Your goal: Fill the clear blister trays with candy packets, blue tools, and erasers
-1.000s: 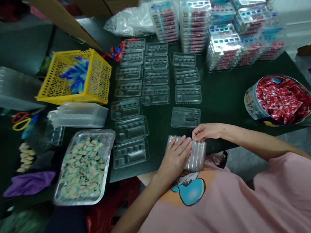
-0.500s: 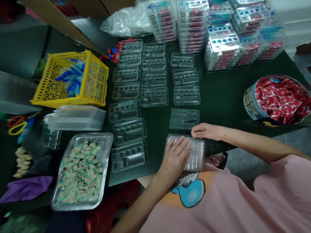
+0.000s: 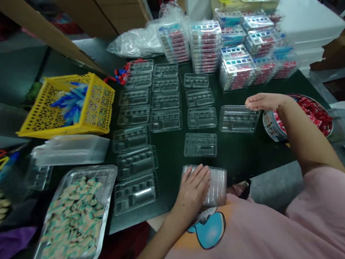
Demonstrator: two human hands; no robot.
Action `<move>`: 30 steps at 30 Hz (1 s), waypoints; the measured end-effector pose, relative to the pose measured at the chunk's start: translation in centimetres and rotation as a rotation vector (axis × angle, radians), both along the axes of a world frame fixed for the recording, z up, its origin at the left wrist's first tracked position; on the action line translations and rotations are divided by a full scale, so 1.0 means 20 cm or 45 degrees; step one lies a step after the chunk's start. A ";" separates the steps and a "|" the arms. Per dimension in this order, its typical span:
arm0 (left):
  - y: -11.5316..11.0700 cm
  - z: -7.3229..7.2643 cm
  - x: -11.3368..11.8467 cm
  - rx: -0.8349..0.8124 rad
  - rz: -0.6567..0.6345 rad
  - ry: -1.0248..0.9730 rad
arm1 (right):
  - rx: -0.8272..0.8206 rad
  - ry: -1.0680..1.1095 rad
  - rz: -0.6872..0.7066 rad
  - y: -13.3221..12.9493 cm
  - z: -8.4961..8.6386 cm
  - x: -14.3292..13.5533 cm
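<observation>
My right hand point(image 3: 263, 101) pinches the upper right corner of a clear plastic blister tray point(image 3: 238, 119), held above the green table to the right of the laid-out trays. With fingers stretched out, my left hand point(image 3: 193, 185) lies flat on a stack of clear trays point(image 3: 218, 188) against my body at the table's front edge. A single clear tray point(image 3: 200, 144) lies just beyond that stack. More clear trays point(image 3: 166, 119) are set out in columns to the left, their moulded compartments holding nothing that I can make out.
A metal tray point(image 3: 110, 177) of small pale-green pieces lies front left, below a yellow basket point(image 3: 102, 105) of blue items. Right stands a round tin point(image 3: 270, 126) of red packets. Filled packs point(image 3: 206, 47) are stacked along the back.
My right hand has moved from the stack's corner to the right and away from me, carrying a clear tray. My left hand stays on the stack. The camera view has shifted.
</observation>
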State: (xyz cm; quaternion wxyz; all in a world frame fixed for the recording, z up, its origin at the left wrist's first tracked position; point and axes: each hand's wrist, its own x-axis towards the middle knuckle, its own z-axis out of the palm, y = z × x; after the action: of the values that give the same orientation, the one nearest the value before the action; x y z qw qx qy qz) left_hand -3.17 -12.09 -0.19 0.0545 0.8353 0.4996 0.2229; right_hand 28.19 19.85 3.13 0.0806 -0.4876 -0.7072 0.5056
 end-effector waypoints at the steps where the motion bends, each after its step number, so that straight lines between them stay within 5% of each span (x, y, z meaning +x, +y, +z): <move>1: 0.00 0.00 0.00 0.001 0.001 0.008 | -0.047 -0.138 0.016 0.09 -0.03 0.01; 3: 0.01 0.01 0.00 0.015 0.002 0.024 | -0.083 -0.331 -0.004 0.24 -0.10 0.00; 6: 0.00 0.00 -0.01 0.044 0.001 0.034 | 0.190 -0.434 -0.244 0.32 -0.21 -0.07; 10: 0.00 -0.01 -0.01 0.022 0.003 0.041 | 0.661 -0.610 -0.366 0.14 -0.35 -0.18; 14: 0.01 -0.01 -0.01 0.011 0.003 0.049 | 0.666 -0.602 -0.187 -0.07 -0.51 -0.28; 17: 0.01 0.01 -0.02 0.002 -0.009 0.049 | 0.713 -0.553 -0.284 -0.06 -0.57 -0.35; 20: -0.01 0.03 -0.03 -0.018 -0.102 0.077 | 0.785 -0.413 -0.351 -0.03 -0.50 -0.40; 23: -0.05 0.05 -0.04 -0.053 -0.155 0.121 | 0.768 -0.118 -0.290 -0.19 -0.36 -0.43; 28: -0.10 0.03 -0.02 -0.107 -0.069 0.104 | -0.018 0.271 0.472 -0.72 -0.17 -0.52; 30: -0.12 0.02 -0.01 -0.124 -0.061 0.099 | -0.155 0.245 0.671 -0.86 -0.15 -0.56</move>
State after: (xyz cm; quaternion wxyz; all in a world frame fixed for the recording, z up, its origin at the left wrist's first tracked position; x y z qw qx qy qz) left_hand -3.37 -14.45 0.27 0.0810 0.8513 0.4916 0.1642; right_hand 16.89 2.60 0.15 -0.0161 -0.2407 -0.7670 0.5946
